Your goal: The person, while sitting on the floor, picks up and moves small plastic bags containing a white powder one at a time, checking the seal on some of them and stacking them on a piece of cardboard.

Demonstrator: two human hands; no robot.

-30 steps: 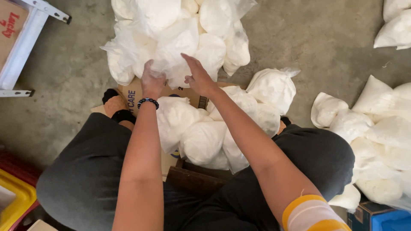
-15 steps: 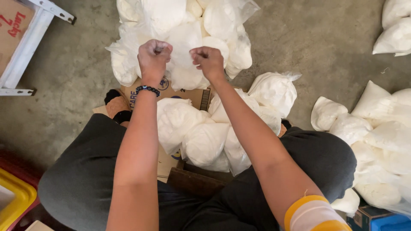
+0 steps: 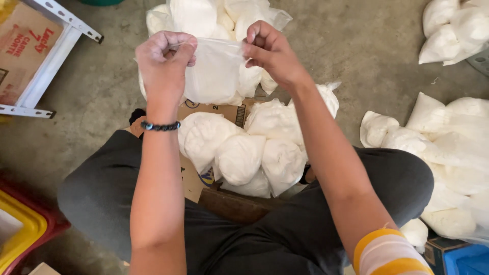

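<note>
My left hand (image 3: 164, 58) and my right hand (image 3: 268, 49) are both raised in front of me, each pinching a top corner of one clear plastic bag of white powder (image 3: 214, 71). The bag hangs stretched between them above the floor. A dark bead bracelet (image 3: 160, 126) is on my left wrist. Below my arms, between my knees, a brown cardboard box (image 3: 211, 113) holds several tied white bags (image 3: 239, 153).
More white bags are heaped on the concrete floor ahead (image 3: 204, 15), at the right (image 3: 448, 137) and in the far right corner (image 3: 453, 28). A white metal frame (image 3: 48, 66) with cardboard lies at left. A yellow and red crate (image 3: 20, 234) and a blue box (image 3: 466, 257) sit beside my legs.
Both hands have lifted from the pile of bags ahead, bringing up one bag. They now hold it higher and closer to me, pulled taut between them.
</note>
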